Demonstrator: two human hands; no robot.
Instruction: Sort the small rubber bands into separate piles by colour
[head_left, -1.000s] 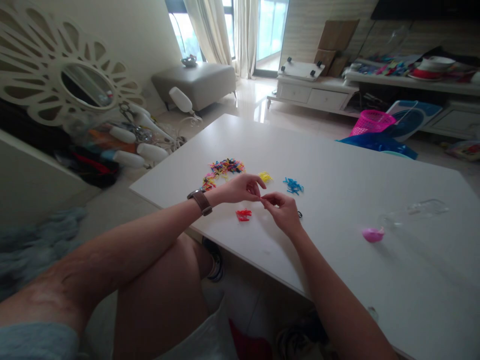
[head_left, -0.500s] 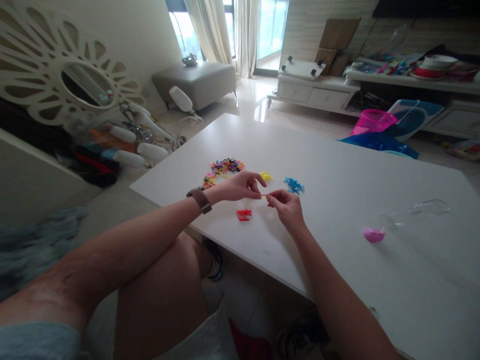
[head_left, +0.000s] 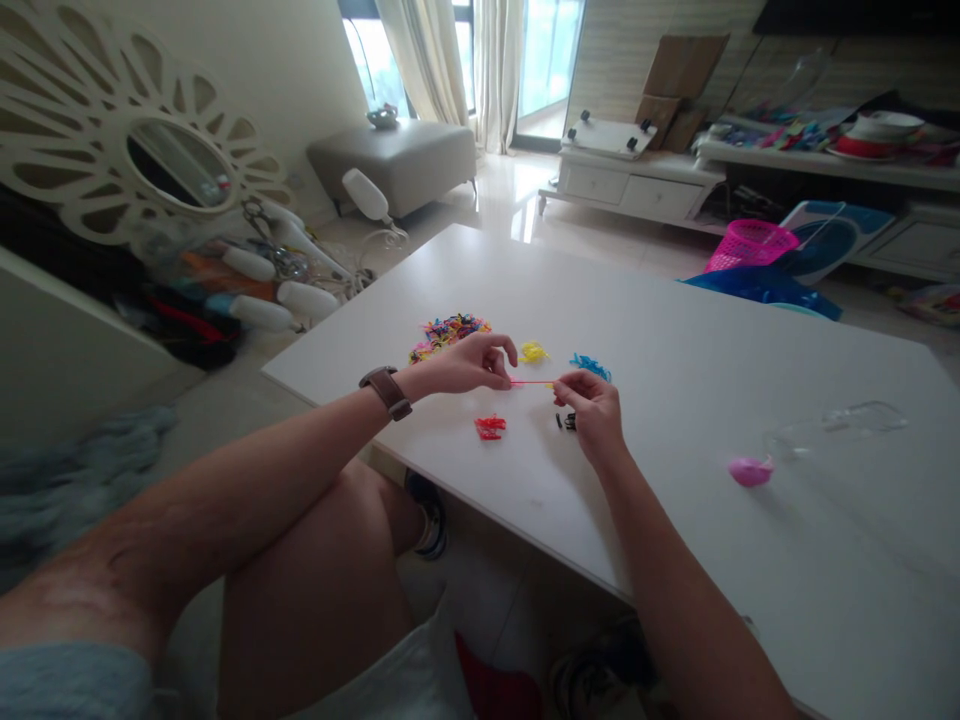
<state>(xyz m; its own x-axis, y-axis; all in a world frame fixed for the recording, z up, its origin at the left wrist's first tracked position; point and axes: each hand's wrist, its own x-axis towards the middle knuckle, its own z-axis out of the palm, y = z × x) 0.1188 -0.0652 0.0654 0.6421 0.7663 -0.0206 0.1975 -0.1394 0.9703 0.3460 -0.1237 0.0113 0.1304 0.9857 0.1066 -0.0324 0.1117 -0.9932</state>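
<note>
A thin pinkish-red rubber band [head_left: 534, 382] is stretched level between my hands, just above the tabletop. My left hand [head_left: 476, 362] pinches one end between thumb and finger, its index finger arched up. At the other end, the fingertips of my right hand [head_left: 591, 402] are closed on the band. Around them lie small heaps of bands: a large mixed-colour heap [head_left: 454, 328] behind my left hand, a yellow one [head_left: 533, 352], a blue one [head_left: 589, 364], a red one [head_left: 490, 428], and black ones [head_left: 568, 422] partly hidden by my right hand.
On the right of the white table [head_left: 712, 390] lie a small pink-purple object [head_left: 751, 471] and a clear plastic container [head_left: 840, 425]. Lamp parts with white shades [head_left: 259, 312] stand beyond the left edge. A pink basket [head_left: 754, 245] is behind the table.
My hands have moved apart, and the band between them has stretched from a short piece to a longer line. Black bands now show beside my right hand.
</note>
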